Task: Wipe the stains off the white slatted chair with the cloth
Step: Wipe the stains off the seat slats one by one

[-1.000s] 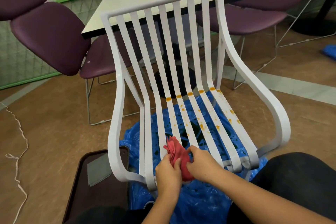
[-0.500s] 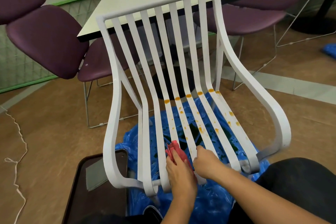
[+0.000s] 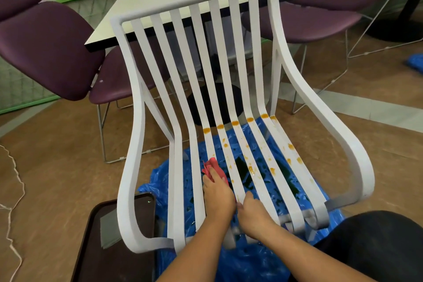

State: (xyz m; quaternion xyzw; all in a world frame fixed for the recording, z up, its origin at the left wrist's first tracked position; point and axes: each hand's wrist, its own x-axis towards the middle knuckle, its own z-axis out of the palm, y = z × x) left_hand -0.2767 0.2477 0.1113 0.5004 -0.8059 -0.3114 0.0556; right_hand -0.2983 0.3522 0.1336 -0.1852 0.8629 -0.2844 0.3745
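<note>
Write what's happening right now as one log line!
step: wiping | left hand presses crumpled red cloth on white slatted chair seat | right hand grips a slat | orange stains unwiped further back

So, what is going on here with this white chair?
A person is cleaning a white slatted chair. The left hand presses a crumpled red cloth on a seat slat, while the right hand grips a neighbouring slat near the front edge. Many orange stains are not yet wiped, mostly on the right slats and at the seat's bend. A blue plastic sheet lies under the chair.
</note>
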